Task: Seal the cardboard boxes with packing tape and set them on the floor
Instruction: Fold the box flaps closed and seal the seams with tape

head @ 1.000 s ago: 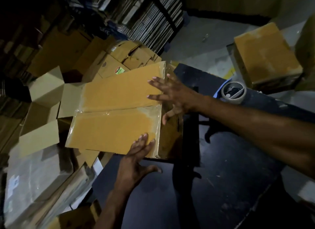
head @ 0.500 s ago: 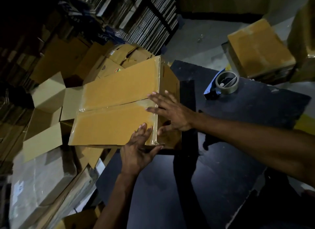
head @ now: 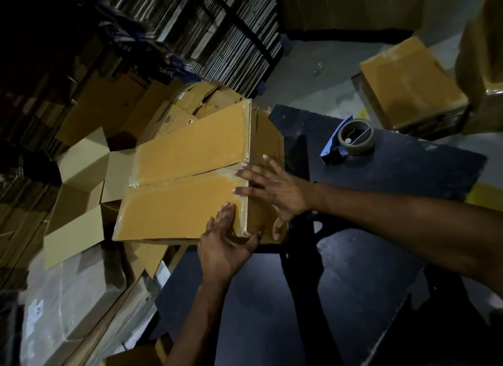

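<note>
A brown cardboard box (head: 187, 172) lies at the left edge of the dark table (head: 367, 278), its centre seam covered with clear tape. My left hand (head: 224, 246) lies flat on the box's near right corner, fingers straight on the top face and thumb spread along the corner. With fingers spread, my right hand (head: 275, 194) presses the box's right end over the taped edge. A tape dispenser (head: 352, 138) with a blue handle and a brown roll rests on the table to the right of the box.
Another sealed box (head: 411, 90) stands on the floor at the upper right. Open cardboard boxes (head: 79, 191) and flattened cartons (head: 114, 112) crowd the left side. Stacked flat cardboard fills shelves (head: 217, 30) at the back. Wrapped bundles (head: 70, 308) lie at the lower left.
The box has slid toward me. My right hand moved down from the top face to the box's right end, and my left hand moved up onto the near corner.
</note>
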